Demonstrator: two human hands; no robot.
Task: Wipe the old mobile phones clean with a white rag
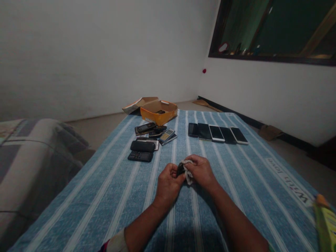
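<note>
Low over the middle of the striped cloth, my left hand [168, 182] is closed on a dark mobile phone [180, 169], tilted up on edge. A crumpled whitish cloth [189, 177] is pinched in my right hand [201, 171] and pressed against the phone's right side. Much of the phone is hidden by fingers and cloth. Ahead to the left lies a loose pile of older phones, with a black keypad phone [140, 156] nearest. To the right, several touchscreen phones lie in a row, among them a white-framed phone [216, 133].
A blue striped tablecloth [105, 196] covers the table. At its far end stands an open orange box [157, 113] with its lid [139, 104] beside it. A yellow-green package [325, 222] is at the right edge. On the left is a draped grey cloth [39, 168].
</note>
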